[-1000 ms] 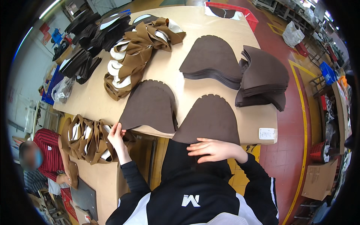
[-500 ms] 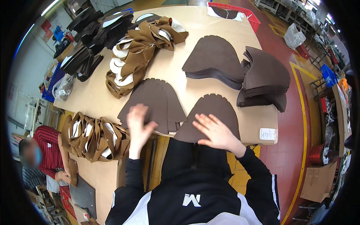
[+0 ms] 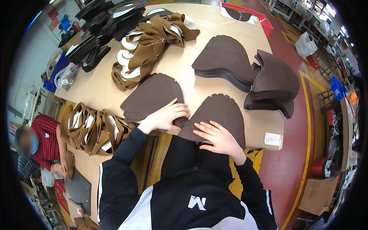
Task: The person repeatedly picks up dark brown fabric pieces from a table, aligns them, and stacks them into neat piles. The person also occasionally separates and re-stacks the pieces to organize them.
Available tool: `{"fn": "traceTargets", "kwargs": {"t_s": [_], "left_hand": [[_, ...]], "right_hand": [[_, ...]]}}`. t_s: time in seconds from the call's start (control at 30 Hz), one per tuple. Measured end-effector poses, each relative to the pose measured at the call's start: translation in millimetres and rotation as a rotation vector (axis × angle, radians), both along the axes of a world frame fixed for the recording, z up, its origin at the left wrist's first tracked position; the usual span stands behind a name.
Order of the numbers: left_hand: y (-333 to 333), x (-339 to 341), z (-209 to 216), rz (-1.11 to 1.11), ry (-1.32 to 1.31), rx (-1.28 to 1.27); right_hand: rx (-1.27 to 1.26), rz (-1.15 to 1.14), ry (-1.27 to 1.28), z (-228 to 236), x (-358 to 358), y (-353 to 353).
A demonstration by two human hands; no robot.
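Observation:
My right hand [image 3: 216, 138] lies flat, fingers apart, on a dark brown dome-shaped piece [image 3: 218, 113] with a notched top edge, at the table's near edge. My left hand [image 3: 168, 115] rests with fingers spread over the right side of a second dark brown notched piece [image 3: 155, 96], which lies on others like it to the left. Its fingertips reach close to the gap between the two pieces. Neither hand grips anything that I can see.
A thick stack of dark brown pieces [image 3: 222, 57] sits farther back, with a curved stack [image 3: 274, 78] on its right. Tan folded pieces with white patches [image 3: 143, 48] run along the left. More tan pieces [image 3: 94, 130] lie nearer. A seated person [image 3: 48, 140] works at the far left.
My left hand has moved right, from the left piece's near edge to its right side. My right hand stays on its piece, shifted slightly down. The left pieces now look more closely aligned.

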State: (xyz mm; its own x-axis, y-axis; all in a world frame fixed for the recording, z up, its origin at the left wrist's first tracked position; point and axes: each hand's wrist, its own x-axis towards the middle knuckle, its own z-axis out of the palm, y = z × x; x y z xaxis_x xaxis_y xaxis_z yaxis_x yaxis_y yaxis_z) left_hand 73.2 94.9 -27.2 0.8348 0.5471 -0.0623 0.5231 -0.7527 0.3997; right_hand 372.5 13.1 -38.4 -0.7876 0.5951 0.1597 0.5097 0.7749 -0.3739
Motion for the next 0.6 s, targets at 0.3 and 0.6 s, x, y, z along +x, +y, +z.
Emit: {"fn": "traceTargets", "kwargs": {"t_s": [0.3,0.6], "left_hand": [[-53.3,-37.4,-14.6,0.103,0.119,0.19],[-59.3,-67.5,-43.1,0.303,-0.143,0.257]], "right_hand": [[-0.017,-0.019,-0.011,1.4,-0.9,0.6],[-0.018,-0.028,-0.037,3.7,-5.0,-0.9]]}}
